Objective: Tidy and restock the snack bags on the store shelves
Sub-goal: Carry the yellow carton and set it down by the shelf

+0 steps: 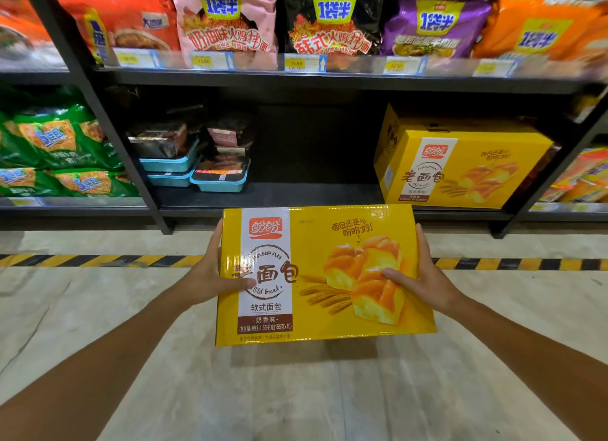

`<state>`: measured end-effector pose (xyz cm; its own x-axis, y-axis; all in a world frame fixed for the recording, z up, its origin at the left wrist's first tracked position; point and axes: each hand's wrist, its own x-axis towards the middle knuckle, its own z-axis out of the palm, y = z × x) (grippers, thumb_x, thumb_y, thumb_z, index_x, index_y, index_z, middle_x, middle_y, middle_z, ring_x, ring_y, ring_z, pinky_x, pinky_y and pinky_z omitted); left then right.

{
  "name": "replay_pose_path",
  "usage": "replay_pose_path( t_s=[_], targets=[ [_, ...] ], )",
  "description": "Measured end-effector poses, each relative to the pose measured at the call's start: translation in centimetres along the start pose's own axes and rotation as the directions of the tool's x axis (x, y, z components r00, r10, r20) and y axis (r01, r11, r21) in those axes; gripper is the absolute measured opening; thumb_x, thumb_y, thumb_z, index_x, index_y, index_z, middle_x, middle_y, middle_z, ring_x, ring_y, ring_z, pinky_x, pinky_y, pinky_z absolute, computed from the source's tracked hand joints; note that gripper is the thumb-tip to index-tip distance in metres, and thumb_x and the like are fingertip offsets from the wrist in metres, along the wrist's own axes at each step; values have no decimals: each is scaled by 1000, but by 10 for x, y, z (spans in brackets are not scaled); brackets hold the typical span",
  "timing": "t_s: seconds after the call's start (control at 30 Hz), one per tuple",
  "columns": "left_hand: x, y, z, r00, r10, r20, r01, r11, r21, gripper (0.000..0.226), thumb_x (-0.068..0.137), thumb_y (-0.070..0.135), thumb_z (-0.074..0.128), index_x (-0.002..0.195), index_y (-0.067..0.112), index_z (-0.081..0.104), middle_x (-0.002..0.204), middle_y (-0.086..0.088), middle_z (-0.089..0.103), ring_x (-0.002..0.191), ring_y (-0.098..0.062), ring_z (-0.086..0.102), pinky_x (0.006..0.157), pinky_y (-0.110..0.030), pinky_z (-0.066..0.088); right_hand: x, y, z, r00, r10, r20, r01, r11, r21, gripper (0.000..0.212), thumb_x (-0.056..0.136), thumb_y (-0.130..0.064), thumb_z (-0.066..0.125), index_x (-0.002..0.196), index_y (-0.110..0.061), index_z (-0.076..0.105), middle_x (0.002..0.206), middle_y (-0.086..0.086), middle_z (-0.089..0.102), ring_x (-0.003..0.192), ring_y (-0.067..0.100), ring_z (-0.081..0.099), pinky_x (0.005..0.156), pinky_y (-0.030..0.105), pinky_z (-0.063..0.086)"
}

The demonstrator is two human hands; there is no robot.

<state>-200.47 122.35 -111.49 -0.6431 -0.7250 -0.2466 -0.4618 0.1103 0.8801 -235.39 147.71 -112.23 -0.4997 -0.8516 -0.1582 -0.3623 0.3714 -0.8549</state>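
I hold a yellow bread carton (316, 239) with pictured loaves in front of the bottom shelf (296, 197), above the floor. My left hand (214, 276) grips its left edge, thumb across the printed face. My right hand (418, 276) grips the right edge the same way. A matching yellow carton (460, 167) stands on the right of the bottom shelf. Between it and the stacked blue trays (197, 167) on the left is a dark gap.
The upper shelf carries noodle bags in red (125, 22), pink (227, 22), black (329, 22), purple (434, 25) and orange (539, 29), with price tags below. Green bags (59, 151) fill the left bay. A yellow-black stripe (98, 260) crosses the floor.
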Motion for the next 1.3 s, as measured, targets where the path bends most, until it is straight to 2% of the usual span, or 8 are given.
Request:
replay_pose_path(
  t_s=[0.23, 0.43, 0.6, 0.73, 0.8, 0.9, 1.03, 1.3],
  targets=[
    [6, 2, 0, 1000, -12, -29, 14, 998, 67, 133, 70, 26, 91, 158, 49, -6, 152, 1, 47, 125, -25, 62, 86, -41, 60, 7, 1, 1, 999, -13, -37, 14, 1000, 20, 113, 79, -47, 74, 155, -50, -9, 146, -17, 36, 126, 13, 50, 100, 37, 49],
    [7, -8, 18, 975, 70, -211, -53, 995, 87, 93, 68, 52, 86, 146, 39, 38, 135, 4, 59, 106, -11, 66, 87, -38, 61, 21, 2, 19, 969, 48, -240, -45, 999, 16, 105, 83, -51, 75, 163, -35, 9, 155, -4, 44, 138, 25, 48, 108, 42, 41],
    [-3, -32, 21, 983, 139, 118, -138, 990, -17, 138, 62, 3, 96, 154, 45, 1, 149, 19, 44, 132, -3, 55, 95, -29, 57, 24, 14, -6, 975, 73, 211, -69, 997, -30, 150, 68, -24, 93, 157, -38, -27, 158, -16, 21, 144, 10, 32, 107, 29, 45],
    [-7, -38, 26, 993, 93, 79, -99, 992, 76, 142, 68, -1, 92, 147, 51, -14, 141, 20, 50, 116, 14, 58, 82, -12, 55, 14, 36, -11, 950, 58, 307, -19, 992, -129, 167, 55, -33, 101, 150, -45, -36, 159, -31, 15, 149, 4, 28, 114, 33, 39],
    [-8, -32, 27, 997, 80, -16, -78, 994, 76, 128, 71, -7, 88, 143, 54, 1, 127, 18, 58, 101, 10, 66, 67, -14, 57, 14, 34, -8, 976, 52, 209, -19, 988, -155, 157, 59, -31, 97, 158, -38, -25, 153, -24, 31, 141, 9, 40, 102, 28, 43],
    [-6, -27, 24, 994, 54, -90, -44, 992, 117, 119, 67, 6, 94, 149, 46, 19, 115, 30, 57, 101, 9, 59, 73, -15, 52, 16, 32, -9, 998, 39, 44, -33, 993, -115, 133, 65, -26, 96, 165, -31, 7, 139, -10, 54, 122, 14, 57, 88, 25, 48],
    [-8, -23, 15, 984, 68, -167, -48, 991, 124, 102, 68, 17, 93, 151, 37, 37, 105, 33, 64, 103, 2, 62, 84, -23, 54, 15, 29, -14, 993, -46, -105, 29, 987, -160, 115, 58, -51, 92, 157, -30, 38, 131, -6, 68, 116, 14, 65, 98, 38, 55],
    [8, -4, 8, 827, -25, -561, 9, 999, -30, 71, 70, 77, 75, 122, 29, 73, 118, 9, 75, 112, -13, 69, 96, -46, 58, 42, -11, 1, 814, 48, -579, -16, 998, 61, 72, 65, -71, 80, 116, -21, 76, 107, -7, 78, 99, 9, 73, 93, 45, 60]
  ],
)
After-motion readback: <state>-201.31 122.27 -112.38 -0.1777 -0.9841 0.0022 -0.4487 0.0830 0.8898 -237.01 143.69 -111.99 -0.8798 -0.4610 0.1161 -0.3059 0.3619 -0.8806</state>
